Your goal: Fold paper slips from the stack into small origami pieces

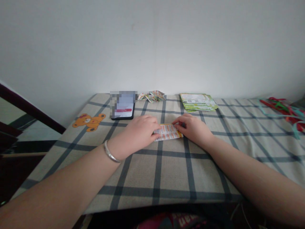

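Basically, printed paper (168, 131) lies near the middle of the checked tablecloth (171, 173), between both hands; left hand (143, 127), silver bracelet (111, 152) at the wrist, has thumb and fingers closed on its left end, hiding that end; right hand (195, 127) has thumb and index finger pinching near the upper right corner, covering part of it; phone (124, 108), screen lit and partly pixelated, sits just beyond the left hand, closest item to it; folded paper pieces (152, 96) bunched right of the phone, near the wall (152, 41); green leaflet stack (199, 102) beyond the right hand; orange bear figure (88, 122) flat, left of the phone; red, green and teal ribbons (289, 116) heaped far right, well apart from the hands.
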A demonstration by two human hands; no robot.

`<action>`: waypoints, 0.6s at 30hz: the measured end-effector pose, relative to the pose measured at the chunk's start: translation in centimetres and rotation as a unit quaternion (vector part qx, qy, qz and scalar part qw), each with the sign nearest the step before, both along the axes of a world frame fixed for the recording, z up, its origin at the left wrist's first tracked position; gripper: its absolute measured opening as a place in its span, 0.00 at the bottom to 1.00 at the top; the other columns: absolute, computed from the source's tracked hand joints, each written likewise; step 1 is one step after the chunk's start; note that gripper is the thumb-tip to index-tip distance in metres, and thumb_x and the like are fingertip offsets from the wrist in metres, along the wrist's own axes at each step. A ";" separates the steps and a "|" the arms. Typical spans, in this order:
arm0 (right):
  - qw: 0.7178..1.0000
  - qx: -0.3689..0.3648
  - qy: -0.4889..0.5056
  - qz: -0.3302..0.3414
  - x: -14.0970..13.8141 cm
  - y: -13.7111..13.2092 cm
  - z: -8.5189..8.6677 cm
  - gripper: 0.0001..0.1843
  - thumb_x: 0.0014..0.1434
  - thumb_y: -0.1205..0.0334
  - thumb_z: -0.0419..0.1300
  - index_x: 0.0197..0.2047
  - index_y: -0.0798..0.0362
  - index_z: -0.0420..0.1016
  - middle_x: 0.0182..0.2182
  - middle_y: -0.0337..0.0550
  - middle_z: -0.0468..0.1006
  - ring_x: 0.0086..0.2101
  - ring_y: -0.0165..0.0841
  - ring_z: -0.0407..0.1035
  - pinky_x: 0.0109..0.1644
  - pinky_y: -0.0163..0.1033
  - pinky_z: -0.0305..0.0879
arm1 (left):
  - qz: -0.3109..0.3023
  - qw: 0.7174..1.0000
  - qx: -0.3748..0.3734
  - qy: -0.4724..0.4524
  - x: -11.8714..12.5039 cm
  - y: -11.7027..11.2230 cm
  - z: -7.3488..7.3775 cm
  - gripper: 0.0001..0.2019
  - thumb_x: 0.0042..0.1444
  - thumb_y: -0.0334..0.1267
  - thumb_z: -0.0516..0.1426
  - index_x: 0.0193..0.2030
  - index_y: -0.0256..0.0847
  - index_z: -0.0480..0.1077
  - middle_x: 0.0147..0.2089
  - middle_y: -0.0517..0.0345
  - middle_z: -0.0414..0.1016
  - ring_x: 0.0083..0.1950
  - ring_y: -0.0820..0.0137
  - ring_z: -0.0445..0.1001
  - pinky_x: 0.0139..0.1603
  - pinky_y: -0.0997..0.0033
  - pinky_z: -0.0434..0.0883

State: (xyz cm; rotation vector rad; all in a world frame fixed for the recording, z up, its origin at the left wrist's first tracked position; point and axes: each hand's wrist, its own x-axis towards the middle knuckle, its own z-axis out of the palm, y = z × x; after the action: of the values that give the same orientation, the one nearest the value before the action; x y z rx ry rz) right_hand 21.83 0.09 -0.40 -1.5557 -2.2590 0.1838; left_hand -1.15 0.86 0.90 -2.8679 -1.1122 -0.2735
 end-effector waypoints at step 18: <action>0.965 0.122 0.020 0.232 0.3 -1.2 0.6 0.09 0.62 0.64 0.57 0.40 0.53 0.78 0.38 0.45 0.79 0.38 0.34 0.70 0.43 0.40 0.66 | -0.013 1.000 -0.018 0.002 -0.8 -0.5 0.3 0.16 0.57 0.42 0.58 0.53 0.45 0.71 0.47 0.54 0.73 0.48 0.62 0.72 0.49 0.61 0.68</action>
State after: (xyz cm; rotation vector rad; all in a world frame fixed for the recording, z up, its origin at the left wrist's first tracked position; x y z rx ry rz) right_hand 22.15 -1.09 0.21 -0.8773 -2.4700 0.0587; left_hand -1.93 0.33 1.24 -2.9135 -1.0920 -0.2505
